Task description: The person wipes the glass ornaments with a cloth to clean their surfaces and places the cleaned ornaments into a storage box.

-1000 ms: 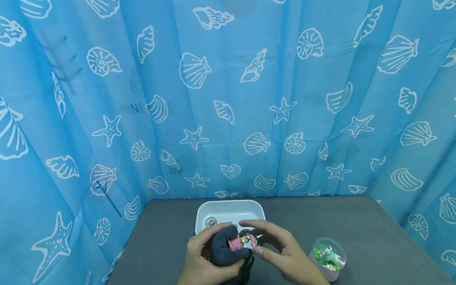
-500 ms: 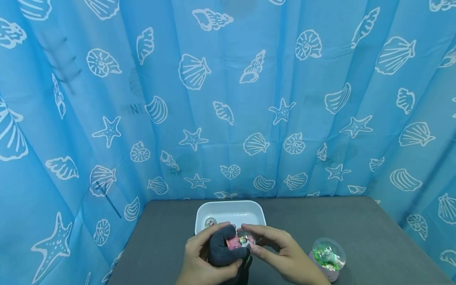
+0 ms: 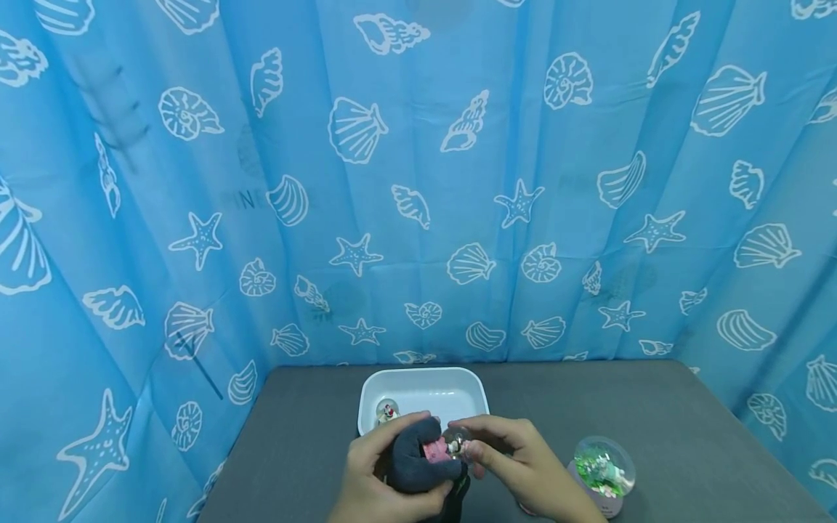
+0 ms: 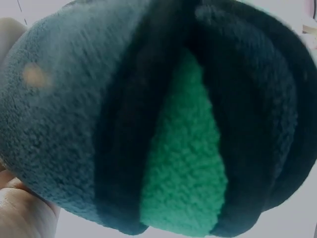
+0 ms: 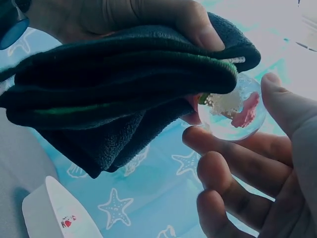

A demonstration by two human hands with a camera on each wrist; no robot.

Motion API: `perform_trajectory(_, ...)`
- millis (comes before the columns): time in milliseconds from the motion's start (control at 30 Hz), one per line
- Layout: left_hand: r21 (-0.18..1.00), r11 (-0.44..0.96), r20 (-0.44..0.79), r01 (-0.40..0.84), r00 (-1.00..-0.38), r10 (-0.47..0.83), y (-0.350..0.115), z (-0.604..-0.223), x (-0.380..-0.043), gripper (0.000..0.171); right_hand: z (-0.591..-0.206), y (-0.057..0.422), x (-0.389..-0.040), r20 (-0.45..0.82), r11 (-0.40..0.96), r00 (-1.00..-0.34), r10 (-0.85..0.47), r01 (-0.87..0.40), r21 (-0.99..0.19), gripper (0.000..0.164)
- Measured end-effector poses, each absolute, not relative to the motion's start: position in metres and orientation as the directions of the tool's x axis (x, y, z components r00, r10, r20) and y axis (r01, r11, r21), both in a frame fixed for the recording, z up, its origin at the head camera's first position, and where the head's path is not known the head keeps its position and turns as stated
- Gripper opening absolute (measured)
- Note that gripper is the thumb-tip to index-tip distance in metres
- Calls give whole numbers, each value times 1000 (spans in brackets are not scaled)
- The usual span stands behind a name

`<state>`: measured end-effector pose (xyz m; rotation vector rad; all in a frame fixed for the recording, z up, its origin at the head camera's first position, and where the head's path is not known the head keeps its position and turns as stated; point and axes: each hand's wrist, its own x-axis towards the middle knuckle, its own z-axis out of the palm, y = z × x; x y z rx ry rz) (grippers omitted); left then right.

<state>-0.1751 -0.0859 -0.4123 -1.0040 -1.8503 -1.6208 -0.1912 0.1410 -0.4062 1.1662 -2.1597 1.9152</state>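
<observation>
My left hand grips a folded dark grey towel, which wraps round the pink base of a small snow globe. The globe lies on its side, its clear dome pointing right. Between thumb and fingers, my right hand pinches that dome. In the right wrist view the dome shows pink and cream figures inside, and the towel hides most of the base. A green underside of the towel shows between its dark folds in the left wrist view.
Behind the hands stands a white tray with another small globe at its left. A larger snow globe with green contents and a lilac base is right of my right hand. A blue shell-patterned curtain borders the grey table.
My right thumb and fingers have shifted round the dome and now cover more of it. The globe looks slightly turned in the towel. My left hand keeps its grip.
</observation>
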Motion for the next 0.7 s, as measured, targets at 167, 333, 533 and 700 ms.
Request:
perform_trajectory(167, 606, 16, 774, 796, -594, 219, -83, -405, -171, 67, -407, 142, -190, 501, -69, -709, -496, -542, -837, 26)
perform_trajectory(333, 578, -1, 797, 816, -565, 214, -84, -410, -175, 68, -406, 141, -190, 479, -70, -723, -497, -517, -853, 27)
perform_trajectory(533, 563, -23, 808, 826, -545, 222, -87, -415, -180, 70, -404, 145, -188, 537, -72, -651, -538, -598, -798, 48)
perform_trajectory(700, 585, -43, 797, 810, -564, 216, -89, -415, -179, 70, -403, 150, -185, 612, -128, -555, -564, -673, -728, 62)
